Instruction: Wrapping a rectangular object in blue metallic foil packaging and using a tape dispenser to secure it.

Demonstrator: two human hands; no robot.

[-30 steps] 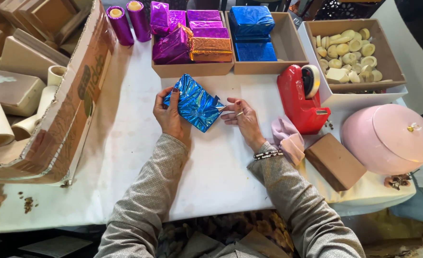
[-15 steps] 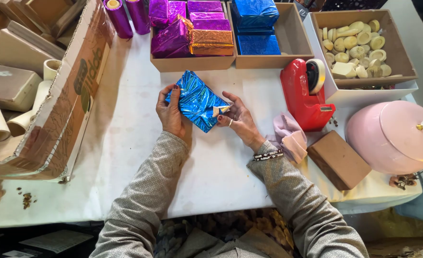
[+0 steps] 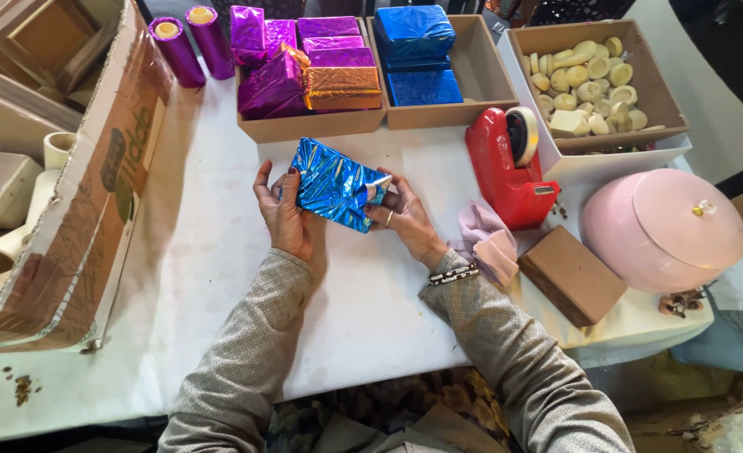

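White worktop (image 3: 220, 277) carries everything. Big cardboard box (image 3: 78, 210) at left edge, holding plain brown boxes and paper rolls. Pink round lidded box (image 3: 665, 226) at far right, brown block (image 3: 573, 275) just beside it, nearer the person. Three open trays along the far edge: one with purple and orange foil-wrapped blocks (image 3: 308, 59), one with blue wrapped blocks (image 3: 417, 46), one with pale round pieces (image 3: 585, 80). Two purple foil rolls (image 3: 191, 42) stand left of the trays. Red tape dispenser (image 3: 505, 168) sits right of centre, pink cloth (image 3: 484, 243) touching its near side.

Blue foil parcel (image 3: 333, 184) is at the middle of the worktop, tilted, raised between both hands. Left hand (image 3: 283, 214) cups its left side, fingers curled round the back, thumb up along the edge. Right hand (image 3: 401, 214) presses on the right end; its fingers (image 3: 380, 195) pinch a small clear strip, likely tape, against the foil flap there.

Change from a second ago: then the parcel lay lower and flatter, with the right hand held off its right end. Half a second ago that hand came up against the end. Now it sits hard on the flap, and the parcel is tipped up more steeply. Judgement: the end fold is being sealed, so wrapping of this piece looks near done. Trays, dispenser and pink box show no change of place; only the view has shifted slightly.
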